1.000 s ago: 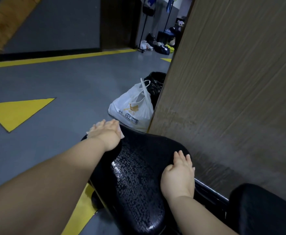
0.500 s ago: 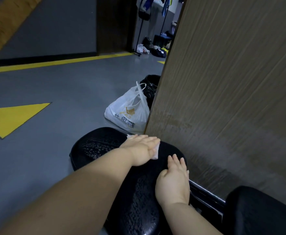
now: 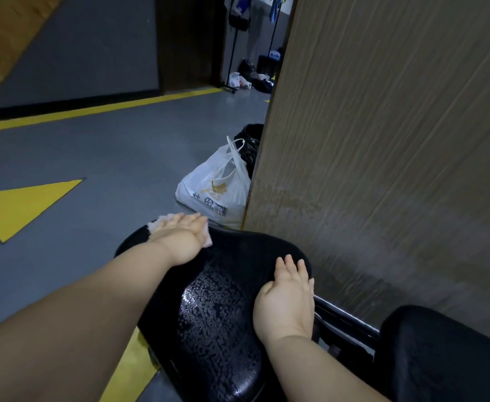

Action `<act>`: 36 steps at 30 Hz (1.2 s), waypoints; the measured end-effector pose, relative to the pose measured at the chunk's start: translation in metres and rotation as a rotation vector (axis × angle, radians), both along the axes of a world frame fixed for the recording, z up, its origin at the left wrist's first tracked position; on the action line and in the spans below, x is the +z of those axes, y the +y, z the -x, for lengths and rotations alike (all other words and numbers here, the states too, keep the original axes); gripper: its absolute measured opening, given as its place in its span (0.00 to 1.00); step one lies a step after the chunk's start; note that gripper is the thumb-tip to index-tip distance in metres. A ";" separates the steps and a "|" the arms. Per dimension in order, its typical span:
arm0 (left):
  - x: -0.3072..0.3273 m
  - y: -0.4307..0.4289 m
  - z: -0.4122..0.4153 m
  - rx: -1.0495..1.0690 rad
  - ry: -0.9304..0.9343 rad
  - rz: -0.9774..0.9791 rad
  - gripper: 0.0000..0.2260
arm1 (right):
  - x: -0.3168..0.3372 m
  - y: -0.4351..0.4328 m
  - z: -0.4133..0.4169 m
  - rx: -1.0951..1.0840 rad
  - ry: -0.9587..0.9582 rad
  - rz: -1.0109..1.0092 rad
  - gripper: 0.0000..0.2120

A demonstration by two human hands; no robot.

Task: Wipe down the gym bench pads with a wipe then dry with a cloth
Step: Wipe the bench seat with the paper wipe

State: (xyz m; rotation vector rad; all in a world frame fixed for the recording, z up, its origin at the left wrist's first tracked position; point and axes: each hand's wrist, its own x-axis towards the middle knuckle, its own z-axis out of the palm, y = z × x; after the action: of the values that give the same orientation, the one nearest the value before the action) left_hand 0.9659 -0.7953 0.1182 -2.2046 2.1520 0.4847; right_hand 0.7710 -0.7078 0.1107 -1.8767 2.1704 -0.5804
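The limp wipe (image 3: 159,221) likely slides best under a flat palm: the open left hand (image 3: 183,232) presses it at the far end of the wet, slick pad (image 3: 223,311), and the open right hand (image 3: 288,298) braces its right edge.

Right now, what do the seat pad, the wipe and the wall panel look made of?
Seat pad: black vinyl or faux leather, probably; glossy, pebbled, beaded with wet droplets. Wipe under the left hand: soft pale paper or fabric, matte and crumpled; cannot tell which. Wall panel: wood-look laminate or veneer, matte, with streaky grain.
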 end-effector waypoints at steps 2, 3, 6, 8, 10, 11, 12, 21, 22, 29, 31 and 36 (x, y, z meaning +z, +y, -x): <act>0.002 0.011 0.026 -0.150 0.005 0.026 0.23 | -0.001 0.000 0.001 -0.002 0.003 0.004 0.26; 0.002 0.017 0.041 -0.225 0.018 0.046 0.23 | -0.001 -0.001 0.001 -0.002 0.003 0.005 0.26; 0.001 0.021 0.069 -0.343 0.071 0.080 0.24 | -0.001 -0.001 0.003 0.010 -0.006 -0.006 0.26; 0.001 0.015 0.068 -0.359 0.101 0.054 0.23 | -0.001 -0.001 0.004 0.017 -0.018 -0.012 0.26; 0.001 0.008 0.064 -0.373 0.112 0.039 0.23 | -0.001 0.000 0.005 0.021 -0.025 -0.017 0.27; 0.000 0.005 0.063 -0.378 0.113 0.038 0.23 | 0.000 0.000 0.005 0.025 -0.027 -0.021 0.27; 0.000 0.001 0.062 -0.376 0.112 0.039 0.23 | 0.000 -0.001 0.005 0.029 -0.025 -0.025 0.27; 0.006 -0.041 0.048 -0.254 0.145 -0.057 0.19 | -0.002 -0.002 0.006 0.043 -0.026 -0.021 0.27; 0.009 -0.043 0.045 -0.237 0.132 -0.070 0.18 | -0.002 -0.002 0.006 0.045 -0.021 -0.022 0.27; 0.013 -0.054 0.020 -0.072 0.002 -0.087 0.17 | -0.001 -0.002 0.007 0.047 -0.023 -0.029 0.27; 0.009 -0.056 0.008 -0.002 0.026 -0.056 0.17 | -0.001 -0.002 0.007 0.044 -0.025 -0.029 0.27; -0.006 -0.055 -0.031 0.033 0.151 -0.027 0.18 | -0.001 -0.002 0.007 0.046 -0.044 -0.026 0.27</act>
State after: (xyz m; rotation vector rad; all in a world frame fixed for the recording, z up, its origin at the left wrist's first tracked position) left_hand 0.9973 -0.8503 0.1127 -2.2606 2.1680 0.6987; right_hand 0.7644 -0.7094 0.1096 -1.8778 2.0918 -0.5765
